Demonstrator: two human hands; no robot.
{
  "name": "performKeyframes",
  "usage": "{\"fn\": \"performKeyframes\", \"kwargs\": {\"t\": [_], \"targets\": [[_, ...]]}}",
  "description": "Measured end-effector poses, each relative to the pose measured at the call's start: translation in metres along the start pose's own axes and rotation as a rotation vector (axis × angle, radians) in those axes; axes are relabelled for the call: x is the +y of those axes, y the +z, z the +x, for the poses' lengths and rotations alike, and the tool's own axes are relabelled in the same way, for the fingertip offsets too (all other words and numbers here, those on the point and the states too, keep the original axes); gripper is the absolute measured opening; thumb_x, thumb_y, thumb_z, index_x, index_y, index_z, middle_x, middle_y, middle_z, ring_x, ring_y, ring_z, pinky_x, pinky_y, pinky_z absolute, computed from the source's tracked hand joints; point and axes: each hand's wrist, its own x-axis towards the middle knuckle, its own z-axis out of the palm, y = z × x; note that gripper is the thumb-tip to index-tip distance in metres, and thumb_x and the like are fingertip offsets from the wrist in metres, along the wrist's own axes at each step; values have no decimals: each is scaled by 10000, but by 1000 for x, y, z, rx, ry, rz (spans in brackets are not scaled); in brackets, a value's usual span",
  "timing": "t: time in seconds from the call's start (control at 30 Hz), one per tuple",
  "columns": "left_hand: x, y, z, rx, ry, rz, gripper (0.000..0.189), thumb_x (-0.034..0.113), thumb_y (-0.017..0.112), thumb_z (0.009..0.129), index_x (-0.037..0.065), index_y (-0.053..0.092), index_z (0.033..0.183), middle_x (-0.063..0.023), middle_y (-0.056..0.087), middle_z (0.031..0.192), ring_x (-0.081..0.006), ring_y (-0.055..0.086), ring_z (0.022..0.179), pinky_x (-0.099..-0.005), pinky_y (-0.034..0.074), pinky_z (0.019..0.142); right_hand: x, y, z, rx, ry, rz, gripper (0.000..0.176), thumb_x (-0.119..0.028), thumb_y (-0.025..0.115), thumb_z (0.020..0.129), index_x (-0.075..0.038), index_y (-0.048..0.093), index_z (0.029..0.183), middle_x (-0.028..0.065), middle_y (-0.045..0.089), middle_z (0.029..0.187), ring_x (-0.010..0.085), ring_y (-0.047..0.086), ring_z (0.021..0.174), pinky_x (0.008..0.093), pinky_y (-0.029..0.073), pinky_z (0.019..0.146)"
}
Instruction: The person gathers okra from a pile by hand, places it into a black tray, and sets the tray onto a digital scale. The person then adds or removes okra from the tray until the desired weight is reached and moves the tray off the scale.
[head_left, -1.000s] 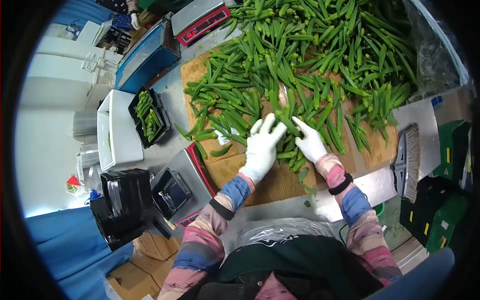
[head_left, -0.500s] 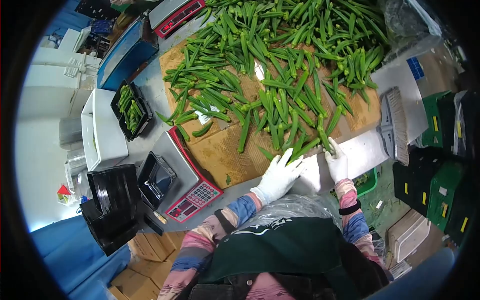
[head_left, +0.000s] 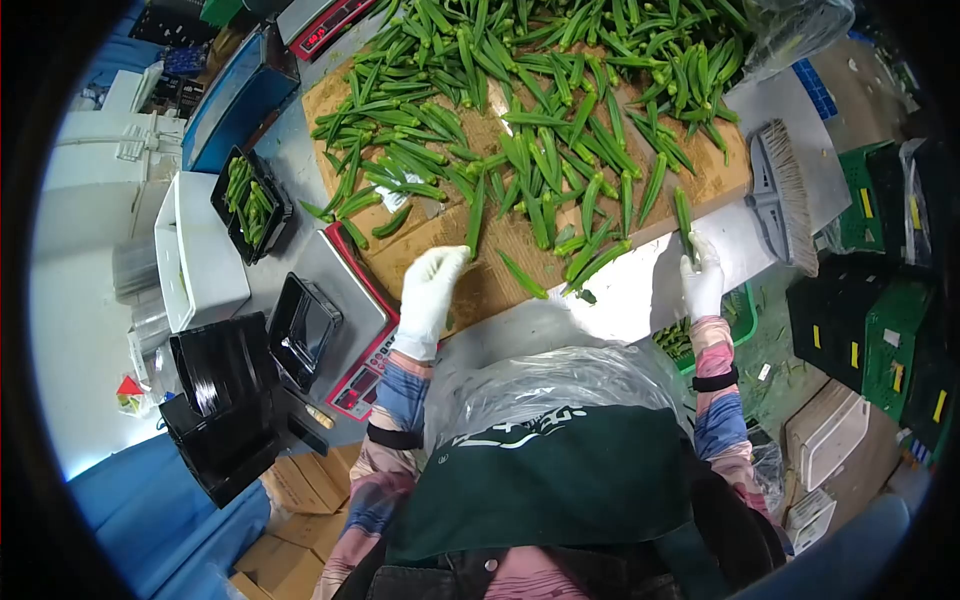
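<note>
My left hand, in a white glove, is at the front edge of the cardboard, its fingertips closed on the lower end of an okra pod. My right hand, also gloved in white, holds another okra pod by its lower end near the table's front edge. Between the hands lie several loose pods, among them a slim okra pod and a further okra pod. A large okra pile covers the back of the cardboard sheet.
A red-edged scale bears an empty black tray. Behind it stand a black tray with okra and a white bin. A brush lies at right. A green basket sits below the table edge, and dark crates stand farther right.
My left hand has moved left from the pods at the front edge to the end of another pod. My right hand has shifted right, carrying an okra pod. The whole view has shifted slightly.
</note>
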Motion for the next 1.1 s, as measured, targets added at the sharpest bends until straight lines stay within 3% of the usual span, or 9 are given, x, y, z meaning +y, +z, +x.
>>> {"fn": "performKeyframes", "kwargs": {"t": [0.1,0.3,0.4,0.5,0.53,0.63,0.83,0.97,1.1], "targets": [[-9,-5,2,21,3,-65,207,170,635,981,0,705,1076,-52,724,1011,-134,650,963,-283,499,896,-44,2,-8,-73,-191,0,340,22,648,818,6,683,1155,189,677,1193,345,607,1181,396,456,1064],[-16,59,4,-131,904,1036,211,130,700,848,96,716,1055,-112,708,1071,-305,638,1077,-378,496,966,-86,63,-42,-274,-602,-278,391,-25,669,730,-108,702,1110,71,653,1213,289,571,1185,434,463,984],[-20,64,-5,-24,977,1115,289,72,723,790,78,678,1075,-109,691,1114,-324,628,1098,-389,488,993,-81,65,-40,-281,-583,-346,312,-46,657,716,-132,681,1014,44,643,1202,290,538,1218,458,430,991],[-31,56,0,-66,674,705,283,35,719,818,57,642,1089,-96,684,1152,-299,638,1102,-385,491,996,-82,47,-35,-252,-549,-205,261,-24,667,724,-123,629,962,44,656,1118,283,570,1154,450,430,996],[-26,55,0,-229,109,187,234,90,683,907,34,620,1126,-92,682,1163,-246,650,1083,-375,499,981,-82,39,-32,-230,-535,-136,263,-21,666,728,-120,619,967,46,655,1088,281,582,1126,445,435,992],[13,43,-5,-473,-310,-610,347,186,589,1002,-6,555,1289,-164,660,1204,-241,667,1033,-411,535,949,-74,29,-29,-286,-272,154,231,-8,672,804,-84,613,1014,66,665,1056,279,624,1042,393,465,965],[23,54,-9,-551,-373,-834,372,207,602,992,-3,549,1295,-161,659,1190,-259,666,1037,-414,546,942,-73,30,-12,-231,405,832,214,-97,602,980,-30,601,1183,55,668,1062,158,626,957,290,500,878],[8,56,7,-341,-297,-826,320,253,657,961,29,608,1185,-62,652,946,-185,635,807,-337,548,768,-81,12,5,-324,737,1312,304,-216,546,1029,-39,577,1275,48,631,1039,182,634,959,363,568,847],[-3,69,45,-82,-307,-427,265,331,707,935,97,645,1041,9,578,755,-128,553,650,-305,501,640,-92,35,12,-486,630,601,330,-359,759,891,-59,660,987,36,681,850,161,651,696,295,544,640]]}}
